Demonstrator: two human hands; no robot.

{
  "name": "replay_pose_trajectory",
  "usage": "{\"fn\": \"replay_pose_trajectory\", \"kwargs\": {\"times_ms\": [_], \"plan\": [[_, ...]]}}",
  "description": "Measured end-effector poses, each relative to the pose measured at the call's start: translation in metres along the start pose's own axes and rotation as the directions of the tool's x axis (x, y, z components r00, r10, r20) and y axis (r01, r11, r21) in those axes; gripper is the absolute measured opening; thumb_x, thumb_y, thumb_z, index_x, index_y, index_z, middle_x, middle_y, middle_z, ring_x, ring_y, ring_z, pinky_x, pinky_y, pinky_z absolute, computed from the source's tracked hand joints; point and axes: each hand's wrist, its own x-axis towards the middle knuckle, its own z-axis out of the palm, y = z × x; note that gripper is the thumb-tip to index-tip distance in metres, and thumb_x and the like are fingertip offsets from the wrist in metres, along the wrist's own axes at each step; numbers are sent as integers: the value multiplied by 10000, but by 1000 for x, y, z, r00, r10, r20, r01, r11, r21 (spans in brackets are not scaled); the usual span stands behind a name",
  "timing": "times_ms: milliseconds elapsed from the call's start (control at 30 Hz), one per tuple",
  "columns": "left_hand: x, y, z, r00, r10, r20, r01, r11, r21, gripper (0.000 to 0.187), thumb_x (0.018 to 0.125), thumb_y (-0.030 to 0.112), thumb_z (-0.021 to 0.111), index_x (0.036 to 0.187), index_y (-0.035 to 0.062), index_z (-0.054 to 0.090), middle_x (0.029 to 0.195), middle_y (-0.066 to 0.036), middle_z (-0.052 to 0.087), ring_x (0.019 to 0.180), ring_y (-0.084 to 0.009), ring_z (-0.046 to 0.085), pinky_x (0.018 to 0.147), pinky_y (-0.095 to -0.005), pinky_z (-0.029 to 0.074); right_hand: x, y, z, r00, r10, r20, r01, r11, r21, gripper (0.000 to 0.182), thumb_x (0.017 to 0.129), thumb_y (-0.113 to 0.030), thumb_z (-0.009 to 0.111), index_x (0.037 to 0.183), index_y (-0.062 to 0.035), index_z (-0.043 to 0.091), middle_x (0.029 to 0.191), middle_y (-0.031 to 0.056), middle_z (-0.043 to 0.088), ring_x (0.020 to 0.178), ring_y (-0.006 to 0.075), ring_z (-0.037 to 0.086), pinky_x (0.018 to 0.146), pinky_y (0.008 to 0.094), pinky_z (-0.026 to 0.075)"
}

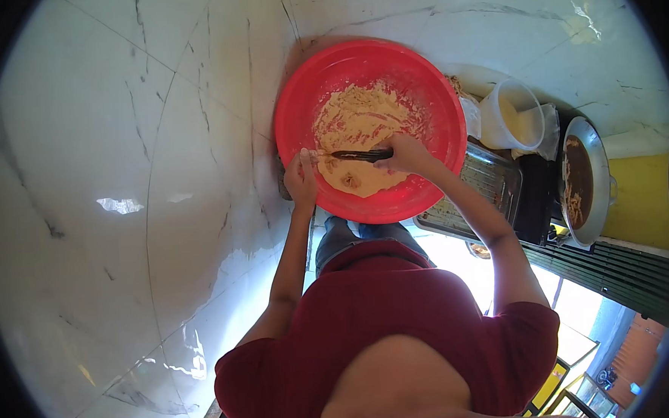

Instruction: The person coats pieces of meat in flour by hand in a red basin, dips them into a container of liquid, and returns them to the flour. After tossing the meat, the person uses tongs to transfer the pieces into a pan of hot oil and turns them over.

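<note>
The right hand is closed around a dark tool, which points to nine o'clock over pale powder. The left hand is at eight o'clock on the red basin; whether it pinches anything, I cannot tell. Working low, well inside the rim, should limit spills. A metal pan sits past three o'clock.

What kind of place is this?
Probably a kitchen: a red basin holds pale, flour-like powder, and a wide pan off to the right holds something brown.
</note>
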Motion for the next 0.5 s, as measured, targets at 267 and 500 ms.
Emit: {"fn": "replay_pose_trajectory", "kwargs": {"times_ms": [267, 500], "plan": [[0, 3, -1, 1000, 15, 7, -16, 997, 72, 383, 1004, 267, 452, 821, -15, 634, 724, -98, 647, 680, -179, 622, 661, -295, 480, 43, 53, -31, 888, 106, -447, -134, 991, -31, 546, 613, -371, 824, 1090, -145, 686, 888, 116, 697, 822, 269, 673, 724, 387, 515], [1, 4, -4, 999, 17, 29, -22, 986, 164, 375, 1003, 253, 453, 809, -13, 633, 725, -108, 645, 672, -192, 622, 655, -303, 479, 65, 78, -52, 886, 101, -453, -142, 988, -57, 573, 586, -372, 821, 1099, -159, 677, 978, 116, 693, 938, 299, 655, 792, 426, 518]]}}
